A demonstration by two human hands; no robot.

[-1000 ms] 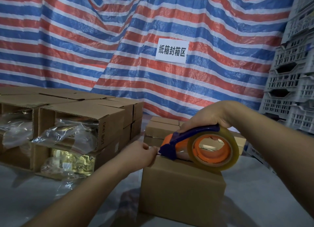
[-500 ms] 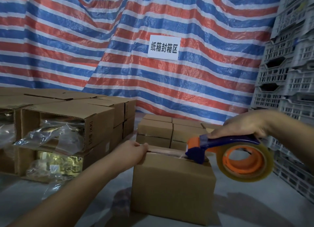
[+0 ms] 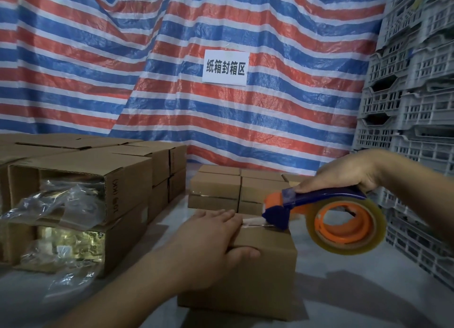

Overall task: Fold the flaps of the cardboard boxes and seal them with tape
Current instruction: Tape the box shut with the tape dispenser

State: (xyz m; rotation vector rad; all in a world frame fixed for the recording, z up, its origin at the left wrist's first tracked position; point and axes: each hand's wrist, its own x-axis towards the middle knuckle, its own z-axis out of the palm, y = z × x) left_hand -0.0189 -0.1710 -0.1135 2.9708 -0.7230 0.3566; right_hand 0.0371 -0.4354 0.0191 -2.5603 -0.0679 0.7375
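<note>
Tape run across the box top, nearly complete

Left hand (image 3: 208, 239) now lies flat on the near box (image 3: 265, 273), thumb over its front; right hand (image 3: 344, 172) grips the tape dispenser (image 3: 319, 214) — pulled rightward to the box's right edge, ready to cut.

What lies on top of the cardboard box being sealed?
On the box: the left hand, a tape strip and the dispenser nose. The seam under the hand is hidden.

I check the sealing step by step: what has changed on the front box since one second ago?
The right hand pulled the tape dispenser rightward across the cardboard box, laying tape along the top. The left hand went from pinching the tape end to pressing flat on the lid. The box stayed put.
</note>
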